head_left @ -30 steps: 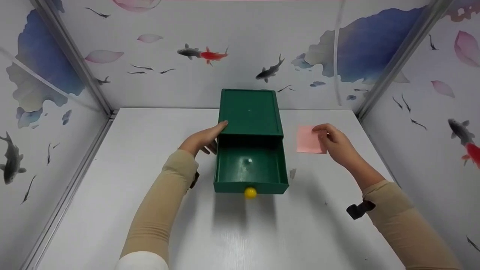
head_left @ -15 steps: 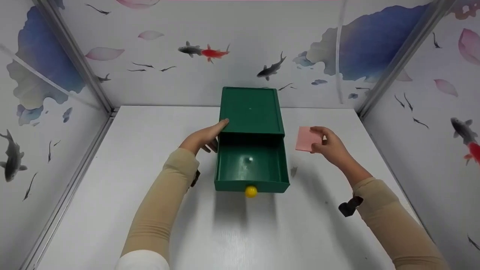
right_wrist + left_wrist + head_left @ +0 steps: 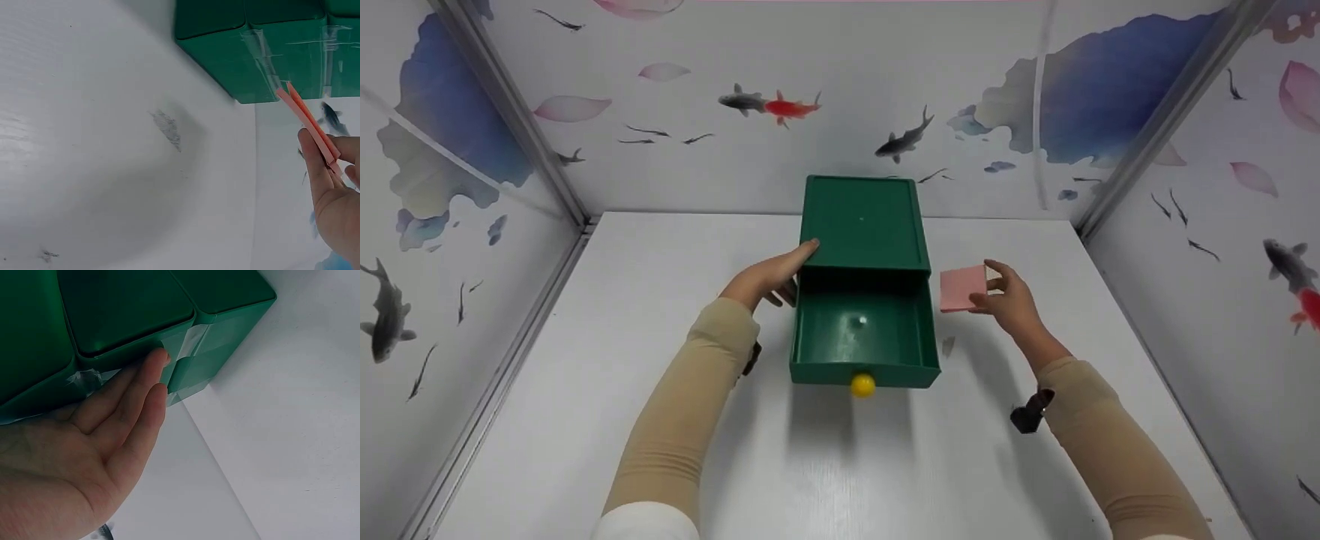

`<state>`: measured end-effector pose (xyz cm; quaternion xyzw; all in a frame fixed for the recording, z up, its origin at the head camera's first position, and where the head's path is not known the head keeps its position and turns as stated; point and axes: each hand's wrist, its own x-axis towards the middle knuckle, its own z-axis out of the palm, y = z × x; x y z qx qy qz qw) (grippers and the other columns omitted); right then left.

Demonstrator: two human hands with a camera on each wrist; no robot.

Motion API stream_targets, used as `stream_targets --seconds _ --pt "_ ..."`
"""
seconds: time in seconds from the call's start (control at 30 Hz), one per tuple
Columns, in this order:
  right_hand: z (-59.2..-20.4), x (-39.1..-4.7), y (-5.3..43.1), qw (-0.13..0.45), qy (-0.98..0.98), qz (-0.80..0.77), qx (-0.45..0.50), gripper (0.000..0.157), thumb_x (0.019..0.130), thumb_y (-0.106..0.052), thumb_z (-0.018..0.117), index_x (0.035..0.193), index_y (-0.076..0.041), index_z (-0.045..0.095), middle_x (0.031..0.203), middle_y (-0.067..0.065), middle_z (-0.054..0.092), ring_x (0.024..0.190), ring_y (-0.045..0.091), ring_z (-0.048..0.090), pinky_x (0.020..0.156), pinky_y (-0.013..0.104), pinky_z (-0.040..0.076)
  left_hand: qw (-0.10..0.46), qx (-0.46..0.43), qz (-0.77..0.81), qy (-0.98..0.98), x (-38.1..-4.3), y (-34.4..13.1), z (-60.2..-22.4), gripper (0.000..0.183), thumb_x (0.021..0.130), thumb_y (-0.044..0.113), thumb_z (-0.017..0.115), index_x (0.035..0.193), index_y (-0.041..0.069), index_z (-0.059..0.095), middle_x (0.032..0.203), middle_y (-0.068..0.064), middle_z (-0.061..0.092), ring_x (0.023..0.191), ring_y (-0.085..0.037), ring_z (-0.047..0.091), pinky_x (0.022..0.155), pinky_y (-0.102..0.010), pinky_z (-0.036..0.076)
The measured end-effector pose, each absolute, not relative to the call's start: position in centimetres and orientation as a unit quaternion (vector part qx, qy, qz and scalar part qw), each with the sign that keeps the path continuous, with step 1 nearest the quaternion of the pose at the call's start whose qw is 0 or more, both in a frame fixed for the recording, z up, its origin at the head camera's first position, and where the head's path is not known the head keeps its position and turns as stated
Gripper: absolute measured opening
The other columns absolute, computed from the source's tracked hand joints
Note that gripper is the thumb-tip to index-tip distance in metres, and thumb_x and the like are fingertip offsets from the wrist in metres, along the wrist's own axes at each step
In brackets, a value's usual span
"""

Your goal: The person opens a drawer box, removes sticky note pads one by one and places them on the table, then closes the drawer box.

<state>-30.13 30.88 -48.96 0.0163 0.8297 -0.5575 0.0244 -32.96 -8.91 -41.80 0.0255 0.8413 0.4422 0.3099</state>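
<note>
A green drawer box [image 3: 864, 221] stands at the table's middle, its lower drawer [image 3: 817, 374] pulled out toward me, with a yellow knob [image 3: 862, 385] in front. My left hand [image 3: 769, 277] rests at the box's left side, thumb on the top edge; in the left wrist view its fairly straight fingers [image 3: 135, 402] lie against the taped side. To the right of the box, my right hand [image 3: 1011, 300] pinches a pink sticky note pad [image 3: 962, 289] between thumb and fingers, apart from the box. In the right wrist view the pad [image 3: 308, 121] appears edge-on, its layers splayed.
The white table [image 3: 840, 480] is walled on its left, right and far sides by panels printed with fish and petals. A grey scuff mark [image 3: 948, 346] lies right of the drawer. Clear tape [image 3: 261, 50] runs down the box's side.
My right hand has lifted the pink sticky note pad from the table and carried it left, closer to the drawer box. My left hand has stayed at the box's side.
</note>
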Motion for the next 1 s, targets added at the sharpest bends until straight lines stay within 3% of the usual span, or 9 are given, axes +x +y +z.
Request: stream_targets --seconds 0.17,0.4,0.73,1.0 --pt "-50.6 -30.5 30.8 0.016 0.809 -0.585 0.062 0.06 0.093 -0.001 0.065 0.145 0.002 0.035 0.106 0.02 0.054 0.081 0.016 0.068 0.076 0.028 0.055 0.313 0.024 0.443 0.84 -32.9 -8.9 -41.7 0.1 0.089 0.077 0.022 0.152 0.0 0.026 0.131 -0.03 0.051 0.112 -0.04 0.058 0.098 -0.051 0.042" --pt "-52.4 -31.2 30.7 0.028 0.801 -0.588 0.112 0.03 0.098 -0.008 0.059 0.124 0.006 0.055 0.113 0.021 0.057 0.095 0.023 0.067 0.079 0.026 0.054 0.315 0.019 0.445 0.838 -32.9 -9.0 -41.6 0.1 0.089 0.078 0.023 0.153 0.0 0.024 0.133 -0.031 0.049 0.118 -0.042 0.055 0.099 -0.05 0.042" --pt "-54.7 -32.2 30.7 0.067 0.797 -0.588 0.123 0.037 0.1 -0.011 0.058 0.133 0.003 0.051 0.127 0.021 0.053 0.109 0.03 0.061 0.088 0.028 0.051 0.312 0.016 0.447 0.838 -32.8 -9.0 -41.7 0.099 0.09 0.076 0.024 0.153 0.0 0.023 0.133 -0.031 0.05 0.118 -0.042 0.055 0.099 -0.051 0.042" --pt "-55.8 -32.9 30.9 0.078 0.808 -0.566 0.145 0.036 0.099 -0.007 0.057 0.134 0.002 0.05 0.126 0.02 0.051 0.108 0.028 0.059 0.091 0.03 0.05 0.314 0.018 0.449 0.837 -32.9 -9.0 -41.8 0.098 0.09 0.076 0.024 0.152 0.0 0.026 0.132 -0.03 0.05 0.117 -0.042 0.055 0.099 -0.051 0.041"
